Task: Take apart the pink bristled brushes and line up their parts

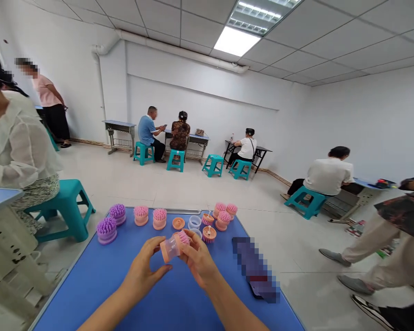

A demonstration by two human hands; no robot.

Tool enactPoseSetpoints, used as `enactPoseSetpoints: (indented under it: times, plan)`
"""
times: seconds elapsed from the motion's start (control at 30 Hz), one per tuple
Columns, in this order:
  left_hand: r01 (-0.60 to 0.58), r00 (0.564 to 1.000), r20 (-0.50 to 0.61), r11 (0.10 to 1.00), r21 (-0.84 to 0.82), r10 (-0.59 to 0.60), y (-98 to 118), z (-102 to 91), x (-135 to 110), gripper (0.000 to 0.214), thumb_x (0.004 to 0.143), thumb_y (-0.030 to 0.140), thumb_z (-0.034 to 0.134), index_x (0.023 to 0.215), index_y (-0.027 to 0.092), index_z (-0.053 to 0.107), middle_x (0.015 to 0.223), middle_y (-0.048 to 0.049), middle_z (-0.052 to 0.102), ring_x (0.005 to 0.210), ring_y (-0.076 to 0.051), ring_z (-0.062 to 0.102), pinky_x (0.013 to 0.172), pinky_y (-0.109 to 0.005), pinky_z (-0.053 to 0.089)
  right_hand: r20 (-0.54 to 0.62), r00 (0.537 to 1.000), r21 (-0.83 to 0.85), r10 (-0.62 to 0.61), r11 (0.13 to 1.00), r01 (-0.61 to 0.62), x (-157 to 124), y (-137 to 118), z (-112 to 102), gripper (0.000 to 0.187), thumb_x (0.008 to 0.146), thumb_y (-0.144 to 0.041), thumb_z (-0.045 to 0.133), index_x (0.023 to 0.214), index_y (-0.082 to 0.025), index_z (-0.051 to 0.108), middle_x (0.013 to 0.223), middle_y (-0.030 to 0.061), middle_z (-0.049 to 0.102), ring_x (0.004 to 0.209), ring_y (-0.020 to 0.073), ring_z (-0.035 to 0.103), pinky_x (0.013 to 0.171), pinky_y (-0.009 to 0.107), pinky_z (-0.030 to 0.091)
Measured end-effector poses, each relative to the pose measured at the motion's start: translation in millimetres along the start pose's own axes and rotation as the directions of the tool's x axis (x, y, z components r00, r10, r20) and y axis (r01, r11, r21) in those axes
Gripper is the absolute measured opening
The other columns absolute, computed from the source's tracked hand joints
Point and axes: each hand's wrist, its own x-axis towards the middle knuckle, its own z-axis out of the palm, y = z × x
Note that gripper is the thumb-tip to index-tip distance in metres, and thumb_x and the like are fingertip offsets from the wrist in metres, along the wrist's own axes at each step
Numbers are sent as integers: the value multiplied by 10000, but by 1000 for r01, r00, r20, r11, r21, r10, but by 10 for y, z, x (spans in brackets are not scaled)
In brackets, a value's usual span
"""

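Observation:
My left hand [143, 271] and my right hand [198, 259] meet over the blue table [89, 294] and together grip a small pink brush [174, 245] with a peach-coloured base. The left fingers pinch its base, the right fingers close round its bristle end. Beyond my hands stand two purple brushes [106, 230], two pink brushes [150, 216], a cluster of pink brushes [224, 215], orange round parts [178, 223] and clear plastic caps [194, 222].
A dark flat object [255, 271], blurred out, lies on the table's right side. A person in white sits on a teal stool [67, 207] at the left. Other people sit at desks by the far wall, and one passes at the right.

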Motion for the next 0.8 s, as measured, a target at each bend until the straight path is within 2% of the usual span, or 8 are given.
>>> enactPoseSetpoints:
  times: [0.1,0.2,0.4,0.5,0.6,0.67,0.73,0.8]
  plan:
    - [-77,996,56,992,97,72,12,-37,9,345,723,234,568,1066,229,530,1082,-79,624,998,-220,606,846,-373,523,101,995,-93,10,996,0,18,41,-82,473,603,-351,756,996,-205,537,977,27,565,849,136,558,737,275,471]
    - [-133,986,123,981,142,116,53,-60,9,361,753,210,503,1113,214,500,1095,-89,620,999,-210,600,832,-346,518,172,984,-242,48,970,-5,3,19,-181,518,602,-373,749,1044,-219,525,1028,36,538,821,138,556,649,262,488]
    - [-59,955,298,980,191,-1,138,-88,23,371,799,303,455,1150,181,449,1075,-96,621,930,-210,605,785,-314,495,236,959,-404,159,913,-52,-45,-25,-218,472,693,-426,657,1053,-176,483,717,-13,548,574,116,556,487,238,451]
    - [73,929,346,983,168,-128,148,-81,26,353,850,401,349,1092,173,468,829,-38,636,698,-176,594,629,-277,474,271,959,-540,79,838,83,-88,-36,-205,404,705,-339,656,1045,-172,516,794,7,564,638,126,564,572,271,473]
    - [235,892,373,967,94,-253,133,-56,39,410,874,473,223,978,185,495,582,38,508,528,-141,487,520,-247,402,371,925,-658,-85,678,327,-126,-41,-215,413,679,-187,663,1074,-209,544,998,34,571,877,171,561,746,304,475]
    - [308,875,376,950,54,-305,121,-43,52,446,868,507,192,912,186,498,548,51,451,516,-136,454,518,-245,385,425,897,-670,-123,623,403,-135,-30,-235,467,677,-142,651,1118,-242,535,1153,43,528,1064,205,499,865,336,439]
    - [337,870,362,940,62,-336,118,-40,61,445,862,521,198,889,189,493,571,49,448,534,-136,442,527,-246,375,409,909,-669,-85,649,362,-128,-8,-258,609,657,-180,694,1214,-280,467,1294,49,432,1177,231,422,919,360,411]
    - [321,875,352,942,92,-333,123,-44,62,415,853,527,242,897,195,486,632,37,488,586,-143,457,554,-247,375,342,940,-638,3,735,230,-108,17,-273,759,638,-296,735,1299,-283,363,1304,80,414,1114,240,482,847,355,458]
